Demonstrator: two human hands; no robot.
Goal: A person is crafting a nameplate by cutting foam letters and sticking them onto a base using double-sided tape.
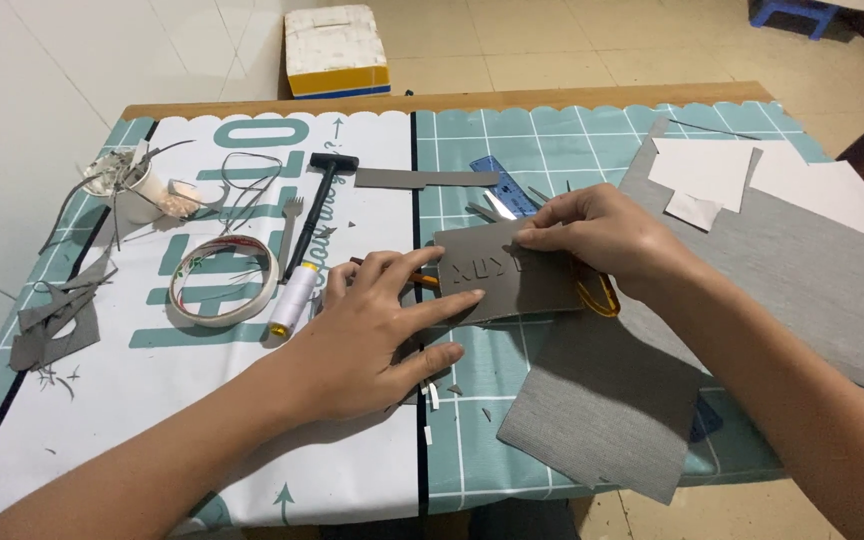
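Note:
A small grey rectangular piece of stiff material point(527, 288) with cut-out letter shapes lies at the table's middle. My left hand point(377, 335) presses flat on its left edge, fingers spread. My right hand point(602, 235) pinches its upper right edge with the fingertips. Under my right hand lies a pair of yellow-handled scissors point(597, 293), partly hidden. A bigger grey sheet point(602, 410) lies beneath, reaching the table's front edge.
To the left are a tape roll point(224, 280), a white thread spool point(294, 298), a black hammer point(316, 208), a fork point(290, 225), a white cup point(137, 190) and grey scraps point(52, 325). A blue ruler point(502, 182), large grey sheet point(812, 270) and white papers point(702, 172) lie right. A box point(336, 50) sits on the floor.

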